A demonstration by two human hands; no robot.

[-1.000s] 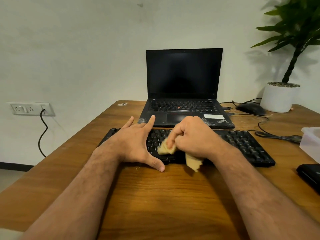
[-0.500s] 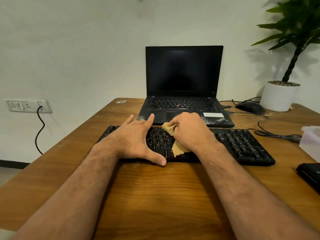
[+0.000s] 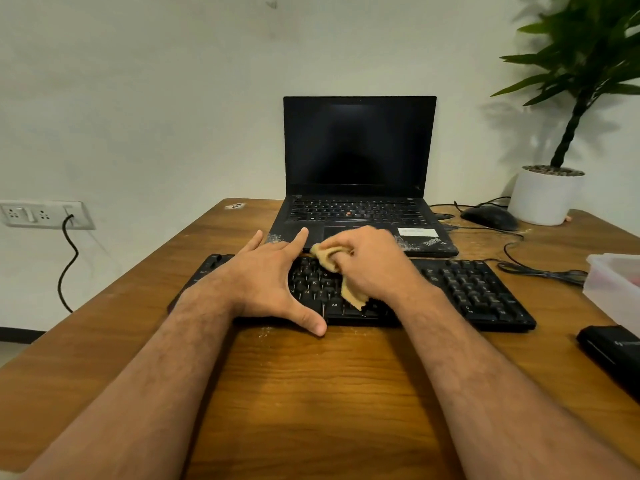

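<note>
Cloth (image 3: 327, 259) shows only in part: your right hand (image 3: 375, 266) has its fingers (image 3: 343, 260) curled tight round the tan wad. You see a bunched end poking out past the knuckles and a loose tail trailing from under the palm onto the keys, while the middle is buried in your grip. The keyboard (image 3: 467, 289) is also half covered. Its left end lies beneath your left hand (image 3: 266, 282) and its middle beneath the right, so only the stretch outward of your right fingers is fully in view, and most key legends are too small to read. Your left fingers (image 3: 298, 241) are spread wide and flat, holding nothing and pressing down on the keyboard, with the thumb stretched along its near edge. Whether the left fingertips touch the front lip of the laptop (image 3: 360, 150) just beyond them, you cannot tell. The cloth sits in the gap between your two hands: its bunched end lies just beside your left index finger, and its tail hangs just beyond your left thumb. Small pale crumbs dot the bench (image 3: 311, 393) right at the thumb tip. Well outward of your right fingers, a clear plastic box (image 3: 614, 289) and a flat black device (image 3: 609, 348) are both cut off by the frame edge. Farther beyond them, a mouse (image 3: 490, 217) and a white plant pot (image 3: 545, 197) stand, with the plant's top out of view.
</note>
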